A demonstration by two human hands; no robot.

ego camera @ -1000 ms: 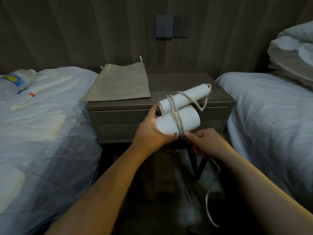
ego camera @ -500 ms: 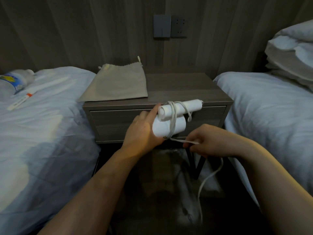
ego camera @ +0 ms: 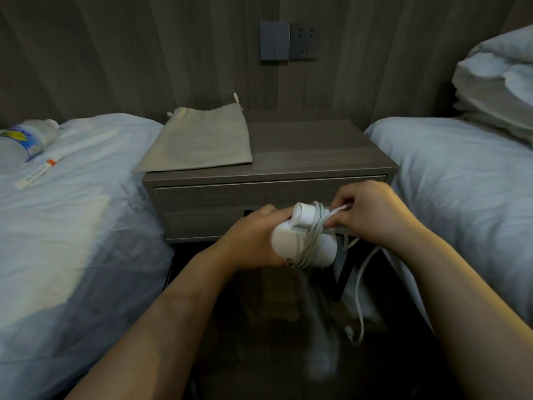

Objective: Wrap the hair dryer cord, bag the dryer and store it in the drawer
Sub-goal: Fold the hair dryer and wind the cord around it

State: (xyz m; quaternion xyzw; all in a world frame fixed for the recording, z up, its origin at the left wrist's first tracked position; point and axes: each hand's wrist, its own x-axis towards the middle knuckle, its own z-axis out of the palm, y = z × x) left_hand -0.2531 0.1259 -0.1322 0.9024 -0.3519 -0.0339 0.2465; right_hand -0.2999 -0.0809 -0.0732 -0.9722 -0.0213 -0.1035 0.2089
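Observation:
A white folded hair dryer [ego camera: 291, 245] is held in front of the nightstand drawer [ego camera: 230, 197], which is shut. My left hand [ego camera: 251, 241] grips the dryer's body from the left. Several turns of white cord [ego camera: 313, 238] circle the dryer. My right hand [ego camera: 366, 212] pinches the cord just right of the dryer, above it. The loose end of the cord [ego camera: 359, 298] hangs down toward the floor. A beige drawstring bag [ego camera: 202, 142] lies flat on the left half of the nightstand top [ego camera: 317, 148].
Beds with white sheets flank the nightstand, left bed [ego camera: 72, 212] and right bed [ego camera: 461, 183]. A plastic bottle [ego camera: 23, 140] and a thin white tube [ego camera: 37, 173] lie on the left bed. A wall switch and socket [ego camera: 288, 41] sit above the nightstand. Pillows [ego camera: 496, 82] are stacked at the right.
My right hand has risen from below the dryer to above its right side, carrying the cord around. The dryer has tilted and dropped lower in view. More turns lie around it.

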